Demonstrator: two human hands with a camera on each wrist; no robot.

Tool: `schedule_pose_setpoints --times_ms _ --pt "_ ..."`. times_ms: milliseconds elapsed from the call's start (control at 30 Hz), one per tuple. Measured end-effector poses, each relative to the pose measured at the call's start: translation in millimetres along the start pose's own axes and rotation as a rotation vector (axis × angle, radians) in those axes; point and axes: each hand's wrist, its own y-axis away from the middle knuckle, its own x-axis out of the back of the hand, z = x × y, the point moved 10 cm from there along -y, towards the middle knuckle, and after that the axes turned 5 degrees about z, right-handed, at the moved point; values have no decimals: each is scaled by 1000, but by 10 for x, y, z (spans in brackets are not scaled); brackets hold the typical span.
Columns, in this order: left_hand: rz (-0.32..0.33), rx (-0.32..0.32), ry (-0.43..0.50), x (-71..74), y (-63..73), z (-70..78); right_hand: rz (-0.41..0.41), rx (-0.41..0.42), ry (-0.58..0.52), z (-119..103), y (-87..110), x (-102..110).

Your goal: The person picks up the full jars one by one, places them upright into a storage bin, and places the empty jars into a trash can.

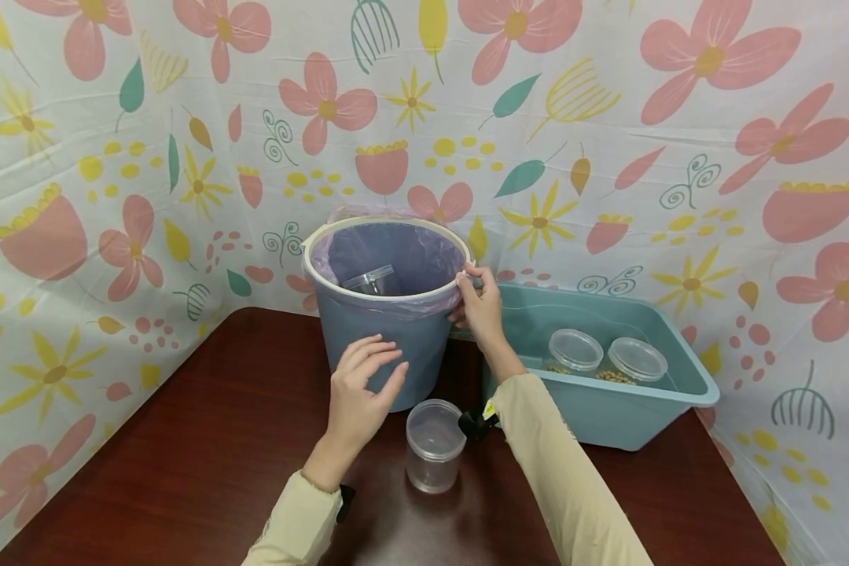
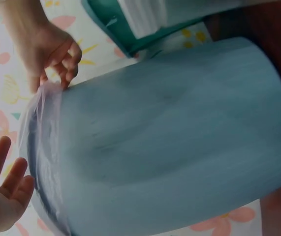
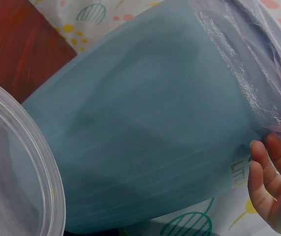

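Observation:
A blue trash can [image 1: 424,354] with a cream rim ring stands at the back of the table, lined with a thin pinkish plastic bag [image 2: 49,132]. My right hand [image 1: 483,310] grips the right side of its rim, thumb on top and fingers curled below. In front of the can my left hand [image 1: 359,385] is held up, fingers spread and nothing in them. Inside the can lies a clear plastic jar [image 1: 373,281], tilted and partly hidden by the rim. Another clear jar [image 1: 433,464] stands upright on the table between my forearms.
Right of the can sits a teal plastic tub [image 1: 608,413]. It holds two clear lidded jars [image 1: 575,350] with small tan pieces inside. Flower-printed cloth [image 1: 538,102] hangs behind the dark reddish-brown table [image 1: 205,440].

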Motion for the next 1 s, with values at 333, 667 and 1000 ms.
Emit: schedule_pose_setpoints --times_ms 333,667,1000 --pt "-104 49 -27 -142 306 -30 3 6 -11 20 -18 5" --pt "-332 170 -113 -425 677 -193 -4 13 -26 2 4 -5" --pt "-573 251 -163 -679 988 -349 -1 2 -23 0 6 1"
